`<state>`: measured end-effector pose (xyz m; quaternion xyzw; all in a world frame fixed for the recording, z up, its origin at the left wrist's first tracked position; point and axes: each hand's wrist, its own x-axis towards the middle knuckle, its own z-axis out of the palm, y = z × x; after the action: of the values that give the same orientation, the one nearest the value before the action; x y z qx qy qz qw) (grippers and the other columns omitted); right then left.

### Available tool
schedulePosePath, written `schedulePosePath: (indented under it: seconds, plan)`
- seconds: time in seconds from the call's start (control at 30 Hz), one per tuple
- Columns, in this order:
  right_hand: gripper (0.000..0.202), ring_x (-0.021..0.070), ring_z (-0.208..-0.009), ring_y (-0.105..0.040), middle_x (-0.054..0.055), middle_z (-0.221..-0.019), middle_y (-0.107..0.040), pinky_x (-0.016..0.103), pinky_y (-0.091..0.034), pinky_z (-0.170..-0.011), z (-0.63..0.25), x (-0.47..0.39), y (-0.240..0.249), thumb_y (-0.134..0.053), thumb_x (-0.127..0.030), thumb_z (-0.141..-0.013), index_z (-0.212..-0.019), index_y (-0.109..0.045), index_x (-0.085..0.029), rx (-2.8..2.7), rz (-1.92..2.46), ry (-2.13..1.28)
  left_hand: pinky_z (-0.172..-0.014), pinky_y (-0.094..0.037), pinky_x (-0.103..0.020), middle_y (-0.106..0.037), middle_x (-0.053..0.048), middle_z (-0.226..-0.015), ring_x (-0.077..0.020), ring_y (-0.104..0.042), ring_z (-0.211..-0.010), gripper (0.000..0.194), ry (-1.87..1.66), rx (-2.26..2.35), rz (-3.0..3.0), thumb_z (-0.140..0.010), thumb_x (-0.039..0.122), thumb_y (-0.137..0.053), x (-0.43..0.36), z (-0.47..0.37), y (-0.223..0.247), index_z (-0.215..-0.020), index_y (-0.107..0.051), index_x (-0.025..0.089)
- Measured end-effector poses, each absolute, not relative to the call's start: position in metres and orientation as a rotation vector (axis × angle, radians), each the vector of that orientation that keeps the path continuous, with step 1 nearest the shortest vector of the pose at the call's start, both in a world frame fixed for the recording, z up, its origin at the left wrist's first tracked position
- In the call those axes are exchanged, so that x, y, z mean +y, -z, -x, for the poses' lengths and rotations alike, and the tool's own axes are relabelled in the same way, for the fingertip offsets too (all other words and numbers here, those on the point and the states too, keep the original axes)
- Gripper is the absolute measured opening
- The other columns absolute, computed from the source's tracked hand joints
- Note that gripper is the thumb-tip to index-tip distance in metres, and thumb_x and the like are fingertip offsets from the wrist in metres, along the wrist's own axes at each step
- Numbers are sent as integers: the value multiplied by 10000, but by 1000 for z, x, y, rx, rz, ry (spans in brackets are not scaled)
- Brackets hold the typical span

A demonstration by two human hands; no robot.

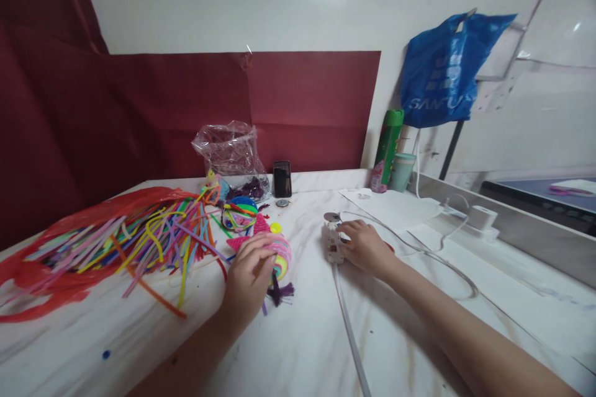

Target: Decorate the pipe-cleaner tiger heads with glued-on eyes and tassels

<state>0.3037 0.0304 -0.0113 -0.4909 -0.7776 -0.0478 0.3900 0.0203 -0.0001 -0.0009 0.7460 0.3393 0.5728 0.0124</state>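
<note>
My left hand (251, 267) is closed in a pinch beside a round craft piece of coiled pink, yellow and green fuzzy stems (282, 253). Part of this piece is hidden behind the hand, and what the fingertips hold cannot be made out. Pink pointed shapes and a yellow round piece (276, 227) lie at its top, a dark purple tassel (280, 293) below. My right hand (365, 247) has its fingers closed over the right side of a white power strip (334, 250). Something dark and a bit of red show partly under that hand.
Many coloured pipe cleaners (153, 236) spread over a red plastic bag (60, 288) on the left. Behind them stand a clear bag (228, 152) and a black phone (282, 178). A green can (387, 149), a cup (402, 172) and cables (433, 254) occupy the right.
</note>
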Motion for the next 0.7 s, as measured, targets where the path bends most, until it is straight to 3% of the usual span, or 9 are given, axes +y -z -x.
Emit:
schedulePosePath:
  seconds: [0.07,0.13,0.27,0.33,0.5,0.6,0.7]
  plan:
    - [150,248,-905,-582,77,-906,-663,391,-457,-787,-282,15,-4,-551,-165,-751,-867,-625,-225,-1880,1180,-57,-783,-511,-310,-661,-45,-833,-177,-630,-846,115,-1839,1117,-2115,-809,214,-568,-5,-20,-3,-739,-655,187]
    - [124,204,-789,-597,73,-906,-655,339,-487,-669,-255,-4,-18,-506,-247,-817,-872,-613,-214,-1735,1111,-390,-698,-506,-265,-635,-23,-759,-158,-619,-756,118,-1831,1133,-1884,-786,255,-592,-10,-21,-7,-720,-659,184]
    - [251,173,-781,-599,73,-1010,-627,279,-498,-570,-198,-36,-35,-601,-316,-760,-987,-576,-213,-1514,809,-1110,-593,-497,-244,-653,-21,-685,-155,-618,-647,163,-1611,1066,-1536,-737,321,-622,-19,-25,-13,-728,-676,168]
    - [326,150,-708,-599,43,-930,-625,265,-496,-543,-178,-41,-38,-661,-347,-718,-997,-554,-214,-1411,723,-1359,-587,-500,-253,-666,-27,-672,-163,-623,-635,181,-1533,1048,-1466,-715,331,-638,-21,-27,-13,-759,-689,163]
    - [337,44,-399,-388,-68,-594,-509,197,-325,-392,-159,-32,-34,-722,-425,-667,-838,-571,-178,-1341,803,-1401,-602,-489,-241,-677,-41,-717,-154,-620,-656,173,-1584,1039,-1388,-655,305,-685,-19,-28,-10,-736,-678,152]
    - [326,51,-407,-351,-84,-508,-448,196,-281,-406,-159,-24,-30,-696,-459,-676,-769,-565,-175,-1398,849,-1332,-428,-357,-198,-541,32,-509,-84,-458,-437,210,-1506,1008,-1302,-664,347,-669,-16,-27,-10,-711,-630,146]
    - [284,68,-466,-374,-65,-527,-460,206,-298,-454,-160,-21,-27,-674,-430,-683,-692,-544,-177,-1474,901,-1175,-402,-290,-190,-419,80,-434,-67,-364,-394,227,-1469,1023,-1285,-674,374,-645,-14,-25,-13,-698,-585,156]
